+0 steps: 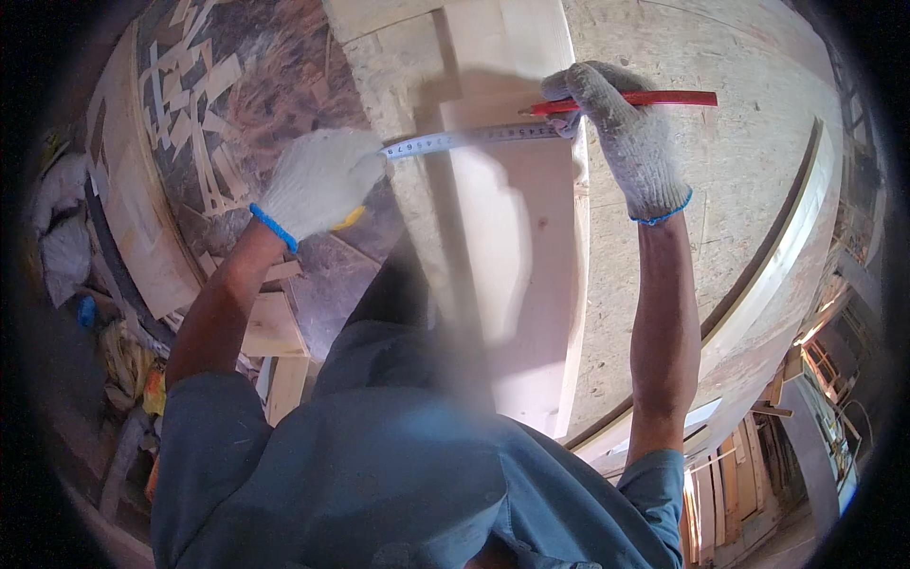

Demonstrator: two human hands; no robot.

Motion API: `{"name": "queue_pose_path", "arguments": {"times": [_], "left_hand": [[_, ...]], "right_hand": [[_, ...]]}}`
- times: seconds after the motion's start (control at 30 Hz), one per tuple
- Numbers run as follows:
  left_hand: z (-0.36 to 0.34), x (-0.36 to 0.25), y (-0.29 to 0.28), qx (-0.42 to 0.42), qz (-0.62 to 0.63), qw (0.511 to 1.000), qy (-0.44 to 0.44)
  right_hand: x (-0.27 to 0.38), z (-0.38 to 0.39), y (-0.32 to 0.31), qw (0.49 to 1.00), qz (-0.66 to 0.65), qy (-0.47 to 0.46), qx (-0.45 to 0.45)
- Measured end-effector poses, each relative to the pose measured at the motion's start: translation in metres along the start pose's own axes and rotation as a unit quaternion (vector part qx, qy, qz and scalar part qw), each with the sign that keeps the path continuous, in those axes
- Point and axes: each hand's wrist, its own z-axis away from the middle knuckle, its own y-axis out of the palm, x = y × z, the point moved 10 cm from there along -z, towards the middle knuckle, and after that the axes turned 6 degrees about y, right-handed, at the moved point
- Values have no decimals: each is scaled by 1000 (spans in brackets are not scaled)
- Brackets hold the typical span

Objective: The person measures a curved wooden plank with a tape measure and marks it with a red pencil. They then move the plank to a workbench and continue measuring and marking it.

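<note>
A pale wooden board (545, 284) lies lengthwise in front of me on a larger worktop (701, 38). Across it stretches the white blade of a tape measure (445, 142). My left hand (322, 180), in a white knit glove with a blue cuff, is closed around the tape measure's body beyond the worktop's left edge; only a yellow bit of the case shows below the palm. At the board's right edge my right hand (621, 142), gloved alike, grips a red pencil (673, 98), its tip pointing left. The blade's other end meets those fingers, which partly hide it.
Wood offcuts (194, 104) litter the floor at the upper left, with a curved-looking panel (133, 190) beside them. A long pale strip of wood (787, 237) runs along the worktop's right side. Bags and cloths (66, 237) are heaped at far left; timber (730, 484) stands at lower right.
</note>
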Motion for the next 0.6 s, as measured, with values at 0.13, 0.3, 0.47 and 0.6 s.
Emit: {"name": "queue_pose_path", "arguments": {"times": [0.13, 0.3, 0.47, 0.6], "left_hand": [[2, -4, -5, -58, -11, 997, 42], [5, -9, -14, -131, -2, 988, 80], [6, -6, -11, -129, -4, 989, 75], [6, -3, -12, -131, 25, 990, 47]], "right_hand": [[1, -2, 7, 999, 35, 28, 16], [2, 0, 14, 989, 142, -43, 15], [-8, -2, 14, 992, 122, 21, 5], [-4, -1, 14, 991, 132, -25, 2]]}}
